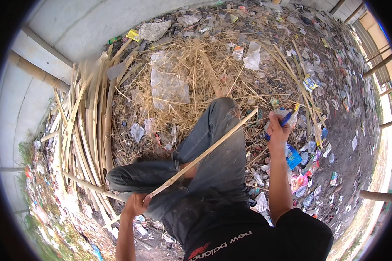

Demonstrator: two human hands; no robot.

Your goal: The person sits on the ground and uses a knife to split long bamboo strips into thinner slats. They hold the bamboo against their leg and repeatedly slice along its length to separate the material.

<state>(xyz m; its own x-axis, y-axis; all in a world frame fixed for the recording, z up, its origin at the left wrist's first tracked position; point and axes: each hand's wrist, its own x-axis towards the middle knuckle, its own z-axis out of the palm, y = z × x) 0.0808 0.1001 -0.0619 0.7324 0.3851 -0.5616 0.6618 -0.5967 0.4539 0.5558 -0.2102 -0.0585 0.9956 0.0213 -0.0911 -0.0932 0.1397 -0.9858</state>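
Observation:
My left hand (136,204) is closed around the lower end of a long, pale bamboo strip (209,150). The strip slants up to the right across my bent legs, and its far end stops a little short of my right hand. In my right hand (277,131), the fingers wrap a slim blue tool (285,118) with a yellow end; its exact kind is unclear. Thin bamboo shavings (200,82) lie in a heap beyond my knees. To the left, a stack of split bamboo strips (96,122) leans lengthwise near the wall.
A pale panelled wall (104,26) runs along the far left. Scraps of plastic litter the dark ground, including a blue wrapper (293,156) beside my right forearm. A clear plastic sheet (167,80) lies on the shavings, and a grey stone (154,30) sits behind them.

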